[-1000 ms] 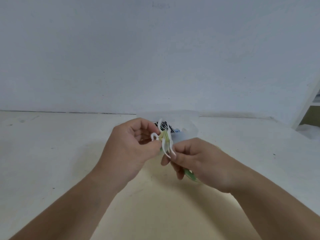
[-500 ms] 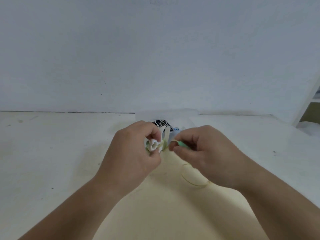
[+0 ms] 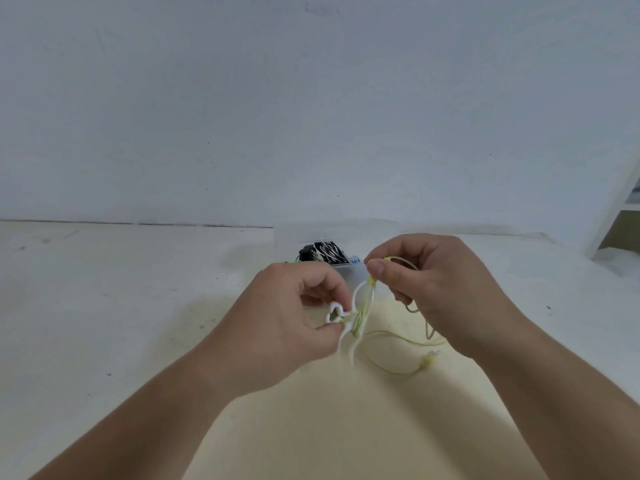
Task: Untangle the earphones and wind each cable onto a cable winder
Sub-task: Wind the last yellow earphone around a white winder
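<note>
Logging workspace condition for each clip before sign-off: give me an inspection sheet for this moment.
Surface: pale table, with a yellowish patch under the hands and small dark specks.
Job's things: white cable winder with some yellow-green earphone cable wrapped on it.
Clutter: clear box behind the hands, holding a black-and-white striped item; other contents unclear.
Hands: left hand pinches the cable winder; right hand pinches the earphone cable above it.
Cables: loose loops trail onto the table, ending in a yellow end piece.
Surroundings: plain wall; white shelf frame at right.
</note>
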